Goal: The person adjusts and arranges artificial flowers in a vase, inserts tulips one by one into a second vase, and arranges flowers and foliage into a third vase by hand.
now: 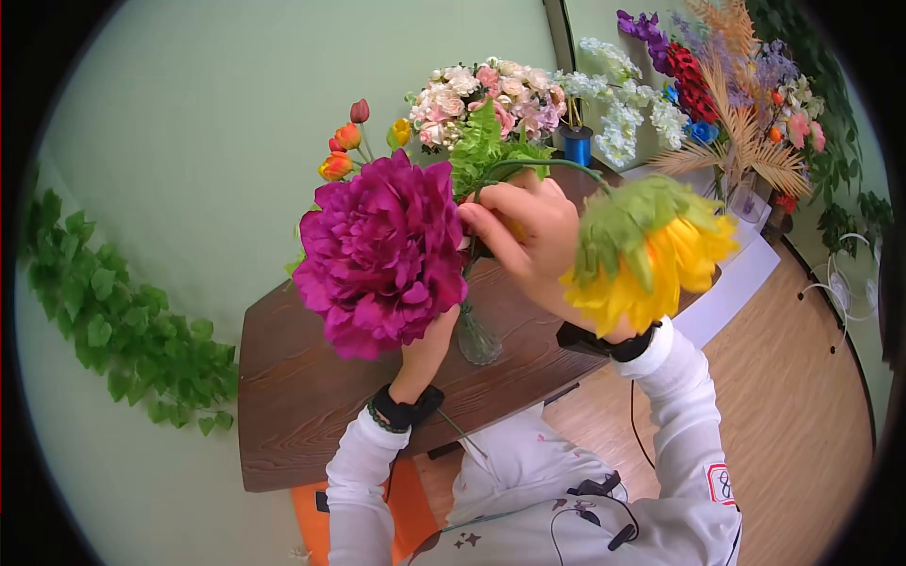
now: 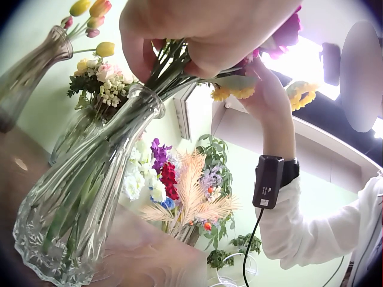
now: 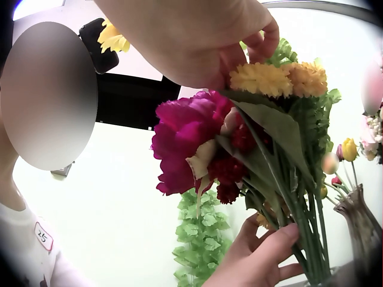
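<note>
My left hand (image 2: 197, 36) grips a bundle of green flower stems (image 3: 299, 221) just above the mouth of a ribbed clear glass vase (image 2: 84, 185); the stems reach down inside it. In the head view a large purple peony (image 1: 382, 250) covers most of that hand. Beside this bloom, my right hand (image 1: 533, 231) has thumb and forefinger together, pinching the stem of a yellow sunflower (image 1: 651, 250). The stem arches over the hand, and the sunflower head droops to its right. Small orange-yellow flowers (image 3: 263, 79), dark red flowers (image 3: 227, 173) and a green fern (image 1: 479, 146) crowd the bunch.
The vase stands on a dark wooden table (image 1: 293, 396). Behind are tulips (image 1: 347, 137) in another glass vase (image 2: 36, 78), a pink and white bouquet (image 1: 486, 94) and a blue ribbon spool (image 1: 576, 146). Dried palm leaves (image 1: 774, 170) stand at right. Leafy vines (image 1: 113, 311) hang at left.
</note>
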The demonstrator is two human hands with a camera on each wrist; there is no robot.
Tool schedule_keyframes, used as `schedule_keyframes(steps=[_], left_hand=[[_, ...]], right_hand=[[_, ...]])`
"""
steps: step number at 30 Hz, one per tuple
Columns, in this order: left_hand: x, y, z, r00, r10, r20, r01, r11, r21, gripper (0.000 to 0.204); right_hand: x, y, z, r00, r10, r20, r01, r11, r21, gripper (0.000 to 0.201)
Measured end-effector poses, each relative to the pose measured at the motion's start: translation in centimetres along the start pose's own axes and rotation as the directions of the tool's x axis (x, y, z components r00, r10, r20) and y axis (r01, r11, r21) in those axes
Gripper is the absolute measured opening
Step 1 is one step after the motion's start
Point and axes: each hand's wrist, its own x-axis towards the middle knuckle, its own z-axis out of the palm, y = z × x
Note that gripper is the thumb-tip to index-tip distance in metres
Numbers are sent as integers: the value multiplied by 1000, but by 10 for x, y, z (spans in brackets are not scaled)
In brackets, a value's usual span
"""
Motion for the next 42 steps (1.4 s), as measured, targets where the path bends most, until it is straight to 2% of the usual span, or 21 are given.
schedule_keyframes(steps=[4,6,8,9,15,16,18,21,23,27,29,30,33,34,35,37,38,39,40,41,42], left_hand=[[-1,-2,-4,998,-64,25,67,988,-136,38],[-3,-8,-4,994,-88,67,97,982,-160,41],[-9,-14,-2,992,95,78,-113,955,274,27],[-11,-18,0,992,95,78,-114,955,274,27],[-20,-38,12,966,-133,224,147,988,-51,43],[-18,-35,13,965,-129,228,184,953,-239,39],[-16,-26,9,971,-104,215,153,962,-228,37],[-13,-22,6,974,-67,215,91,990,-105,36],[-11,-16,0,911,-195,363,326,879,-348,36],[-23,-29,4,877,-252,409,402,851,-337,39],[-24,-25,2,967,197,164,-211,974,75,43],[-17,-10,-7,964,-28,265,76,982,-173,46],[-20,-39,0,974,120,193,-138,987,83,45],[-27,-40,4,952,-16,305,41,996,-74,56],[-29,-42,6,952,-17,304,41,996,-75,56],[-35,-52,14,954,-14,300,-17,995,101,44],[-31,-52,14,921,188,342,-333,835,438,37],[-30,-49,17,921,187,341,-331,836,438,37],[-31,-43,21,982,45,183,-63,994,93,34],[-28,-35,20,984,-154,91,175,937,-303,31],[-22,-28,11,991,-60,122,72,992,-100,30]], right_hand=[[3,-2,4,1000,-8,9,7,1000,21,11],[-11,22,23,989,-145,-41,142,988,-66,10],[-13,25,27,993,-97,-72,100,994,33,9],[-10,21,21,992,-129,7,129,990,-57,10],[-8,25,19,986,-65,151,100,966,-238,24],[-9,27,19,987,-117,112,139,966,-217,27],[-10,17,11,995,-100,3,100,995,8,32],[-12,36,32,968,-230,99,235,971,-41,37],[-9,24,18,979,-166,118,190,953,-236,35],[-9,19,24,982,-11,188,61,963,-262,20],[-11,15,21,982,-9,190,58,966,-253,15],[-12,14,21,984,-17,178,62,966,-250,14],[-10,13,22,988,-22,151,60,965,-254,12],[-10,17,23,991,-46,126,78,961,-267,12],[-9,20,25,992,-70,101,96,955,-281,12],[-8,24,28,995,-67,72,84,955,-283,13],[-8,24,27,989,-134,58,145,943,-299,15],[-7,25,26,979,-200,45,204,927,-316,18],[-6,22,21,979,-188,74,201,927,-316,23],[-4,18,19,981,-156,112,182,943,-278,28],[-4,21,22,983,-171,72,184,945,-271,28]])
